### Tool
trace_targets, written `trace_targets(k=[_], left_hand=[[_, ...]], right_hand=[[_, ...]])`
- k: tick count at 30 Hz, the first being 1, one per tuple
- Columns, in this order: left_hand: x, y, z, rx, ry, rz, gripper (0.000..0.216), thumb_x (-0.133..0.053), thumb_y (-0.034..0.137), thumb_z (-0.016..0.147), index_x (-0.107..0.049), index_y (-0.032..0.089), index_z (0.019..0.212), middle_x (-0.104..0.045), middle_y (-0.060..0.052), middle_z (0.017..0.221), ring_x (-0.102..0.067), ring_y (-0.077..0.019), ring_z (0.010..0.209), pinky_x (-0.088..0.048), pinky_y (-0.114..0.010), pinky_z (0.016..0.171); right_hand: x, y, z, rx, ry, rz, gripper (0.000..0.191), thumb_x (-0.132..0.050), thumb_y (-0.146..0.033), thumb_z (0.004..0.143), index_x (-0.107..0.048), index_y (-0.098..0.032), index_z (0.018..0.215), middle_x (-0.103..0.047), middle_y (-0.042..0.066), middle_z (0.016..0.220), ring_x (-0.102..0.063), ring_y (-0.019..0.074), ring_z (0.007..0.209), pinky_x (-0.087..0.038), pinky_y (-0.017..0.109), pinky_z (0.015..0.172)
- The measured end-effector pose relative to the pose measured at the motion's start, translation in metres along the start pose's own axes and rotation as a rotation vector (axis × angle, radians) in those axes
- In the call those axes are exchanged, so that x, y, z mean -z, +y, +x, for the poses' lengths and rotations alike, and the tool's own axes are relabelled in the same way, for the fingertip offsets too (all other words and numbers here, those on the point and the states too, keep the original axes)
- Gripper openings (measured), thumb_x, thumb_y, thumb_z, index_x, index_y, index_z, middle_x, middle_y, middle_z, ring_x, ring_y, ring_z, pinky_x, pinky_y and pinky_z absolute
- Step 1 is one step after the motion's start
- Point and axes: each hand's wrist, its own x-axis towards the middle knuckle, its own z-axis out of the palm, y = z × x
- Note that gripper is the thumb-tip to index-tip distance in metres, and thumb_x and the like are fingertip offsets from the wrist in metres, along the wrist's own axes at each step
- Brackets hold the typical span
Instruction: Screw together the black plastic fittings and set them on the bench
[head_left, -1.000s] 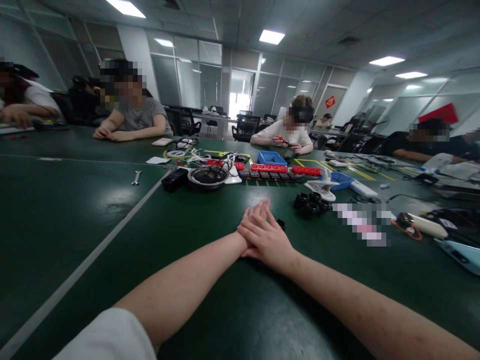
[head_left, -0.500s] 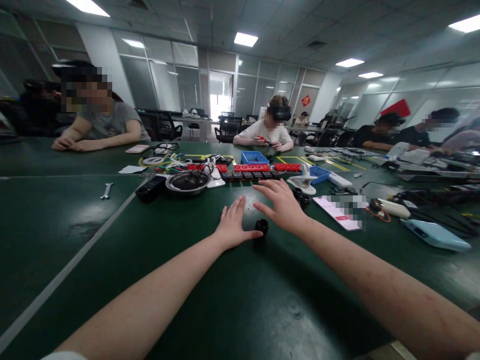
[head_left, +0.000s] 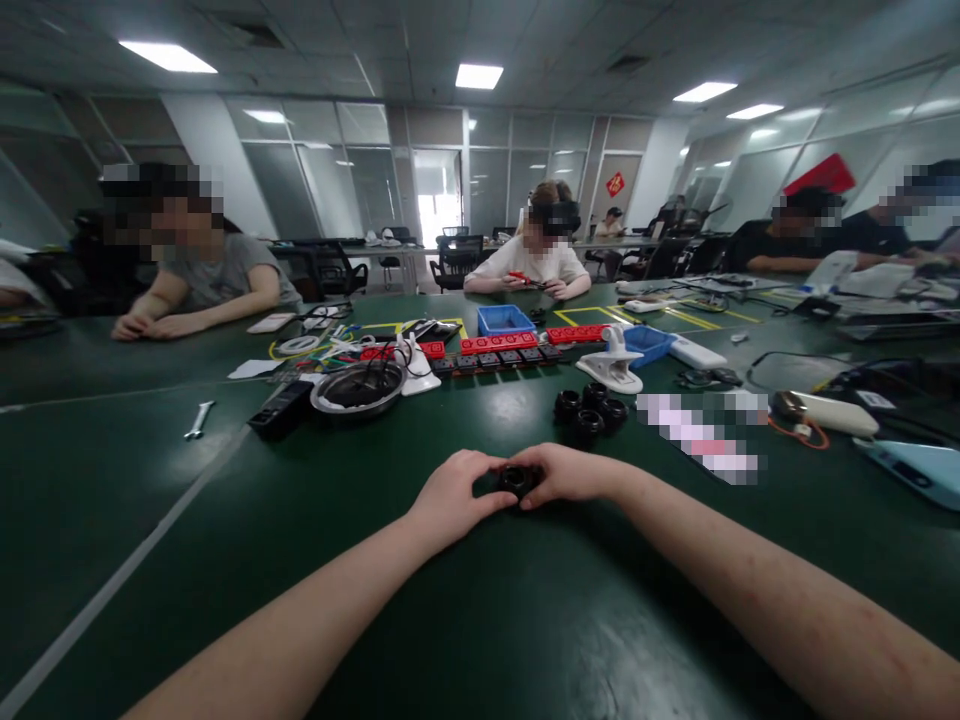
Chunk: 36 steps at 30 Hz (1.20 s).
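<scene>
A small black ring-shaped part [head_left: 517,480] rests on the green table [head_left: 480,600] in front of me. My left hand [head_left: 450,497] pinches it from the left with curled fingers. My right hand [head_left: 564,473] grips it from the right, fingers closed round it. A cluster of several similar black round parts [head_left: 589,409] lies a little farther out, to the right of my hands.
Behind the hands sit a metal bowl [head_left: 357,387], a black box [head_left: 280,409], red and black strips [head_left: 510,348], blue trays [head_left: 505,319], a white clamp [head_left: 613,364] and a wrench [head_left: 198,420]. Devices and cables crowd the right side. Other people sit around the table.
My hands went from stacked flat, to spread open over the black part, to both closed on it now. The camera view shifted slightly.
</scene>
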Motion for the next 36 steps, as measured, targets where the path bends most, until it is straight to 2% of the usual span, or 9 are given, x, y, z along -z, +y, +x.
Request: trace_targets(k=[3, 7, 12, 16, 21, 26, 30, 32, 36], left_hand=[[0.001, 0.002, 0.004, 0.02, -0.004, -0.035, 0.029, -0.064, 0.031, 0.071, -0.059, 0.021, 0.097, -0.06, -0.003, 0.095, -0.053, -0.0206, 0.092, -0.042, -0.033, 0.081], [-0.001, 0.006, 0.006, 0.019, -0.031, -0.119, 0.034, -0.064, 0.025, 0.071, -0.056, 0.022, 0.103, -0.057, -0.002, 0.1, -0.051, -0.0191, 0.094, -0.041, -0.031, 0.083], [-0.007, 0.011, 0.005, 0.155, 0.004, -0.066, 0.022, -0.063, 0.027, 0.07, -0.058, 0.019, 0.09, -0.056, -0.002, 0.085, -0.053, -0.0195, 0.081, -0.043, -0.031, 0.071], [-0.006, 0.013, 0.005, 0.21, 0.03, -0.036, 0.02, -0.062, 0.029, 0.07, -0.057, 0.02, 0.088, -0.055, -0.002, 0.084, -0.052, -0.0205, 0.08, -0.043, -0.033, 0.071], [-0.001, 0.013, 0.004, 0.117, 0.023, -0.087, 0.02, -0.061, 0.023, 0.07, -0.057, 0.021, 0.089, -0.054, -0.003, 0.092, -0.049, -0.0213, 0.09, -0.041, -0.034, 0.079], [0.003, 0.016, 0.001, 0.035, -0.021, -0.117, 0.03, -0.061, 0.021, 0.071, -0.054, 0.023, 0.101, -0.054, -0.003, 0.097, -0.048, -0.0203, 0.094, -0.04, -0.034, 0.083], [0.005, 0.018, -0.001, 0.032, -0.047, -0.085, 0.029, -0.063, 0.023, 0.071, -0.056, 0.022, 0.098, -0.053, -0.001, 0.09, -0.05, -0.0181, 0.086, -0.041, -0.03, 0.076], [0.003, 0.018, -0.002, 0.073, -0.029, -0.067, 0.028, -0.065, 0.025, 0.069, -0.057, 0.021, 0.095, -0.053, -0.001, 0.087, -0.051, -0.0176, 0.081, -0.041, -0.029, 0.072], [-0.006, 0.015, -0.002, 0.191, 0.104, -0.016, 0.025, -0.065, 0.025, 0.067, -0.057, 0.019, 0.09, -0.054, -0.002, 0.085, -0.05, -0.0193, 0.081, -0.041, -0.03, 0.07]], right_hand=[[0.0, 0.006, 0.001, 0.012, 0.017, -0.015, 0.026, -0.068, -0.02, 0.064, -0.061, -0.014, 0.088, -0.056, -0.002, 0.075, -0.053, 0.0133, 0.068, -0.041, 0.023, 0.06], [-0.002, 0.009, 0.0, 0.02, 0.065, -0.102, 0.023, -0.071, -0.021, 0.061, -0.06, -0.014, 0.08, -0.052, -0.004, 0.068, -0.05, 0.0117, 0.063, -0.037, 0.02, 0.054], [-0.015, 0.001, 0.0, -0.075, 0.26, -0.402, 0.038, -0.071, -0.046, 0.057, -0.057, -0.015, 0.073, -0.054, 0.0, 0.068, -0.05, 0.0146, 0.062, -0.035, 0.022, 0.051], [-0.025, -0.006, -0.002, -0.078, 0.416, -0.568, 0.045, -0.064, -0.055, 0.061, -0.058, -0.014, 0.079, -0.057, 0.006, 0.076, -0.053, 0.0215, 0.073, -0.04, 0.031, 0.063], [-0.018, 0.001, -0.002, 0.109, 0.261, -0.207, 0.048, -0.072, -0.028, 0.06, -0.054, -0.019, 0.104, -0.059, 0.003, 0.093, -0.054, 0.0188, 0.084, -0.042, 0.028, 0.072], [-0.007, 0.011, -0.002, 0.074, 0.104, -0.06, 0.025, -0.069, -0.015, 0.062, -0.059, -0.014, 0.085, -0.055, -0.002, 0.078, -0.052, 0.0144, 0.072, -0.04, 0.023, 0.063], [-0.007, 0.009, -0.003, 0.063, 0.075, -0.04, 0.023, -0.07, -0.016, 0.061, -0.057, -0.015, 0.08, -0.052, -0.004, 0.074, -0.05, 0.0127, 0.068, -0.038, 0.021, 0.059], [-0.013, 0.005, -0.001, 0.016, 0.129, -0.087, 0.025, -0.072, -0.021, 0.059, -0.055, -0.015, 0.076, -0.051, -0.004, 0.07, -0.049, 0.0126, 0.065, -0.036, 0.02, 0.055], [-0.034, -0.005, 0.005, -0.111, 0.418, -0.411, 0.026, -0.067, -0.031, 0.061, -0.051, -0.015, 0.074, -0.053, 0.001, 0.071, -0.048, 0.0161, 0.065, -0.034, 0.025, 0.055]])
